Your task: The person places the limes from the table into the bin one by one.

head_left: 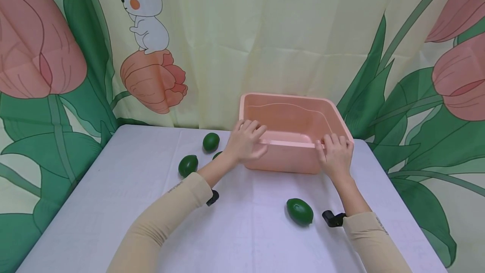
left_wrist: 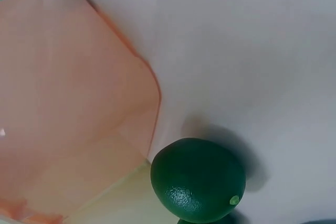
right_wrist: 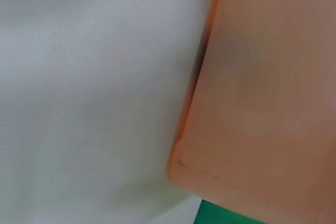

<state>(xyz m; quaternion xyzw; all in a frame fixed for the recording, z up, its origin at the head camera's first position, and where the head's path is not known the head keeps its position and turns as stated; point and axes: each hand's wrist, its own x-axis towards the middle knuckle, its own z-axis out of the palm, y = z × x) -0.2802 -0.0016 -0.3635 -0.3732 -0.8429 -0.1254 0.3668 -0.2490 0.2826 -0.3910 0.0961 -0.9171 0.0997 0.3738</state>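
Note:
A pink plastic bin (head_left: 284, 157) stands at the far edge of the table with its open top up. My left hand (head_left: 244, 142) holds its front left corner, fingers hooked over the rim. At the front right, my right hand (head_left: 336, 155) grips the same rim, with the fingers over the edge and the thumb outside. A green lime (left_wrist: 197, 181) lies beside the bin's wall in the left wrist view. Closer to me, another lime (head_left: 299, 212) lies between my forearms. Both wrist views show the bin's outer wall, with neither hand in sight.
Left of my left forearm lie two more limes, one farther back (head_left: 211, 142) and one nearer (head_left: 188, 166); another lime (head_left: 217, 155) is partly hidden by that arm. A white cloth covers the table (head_left: 94, 205). A printed curtain (head_left: 295, 28) hangs right behind the bin.

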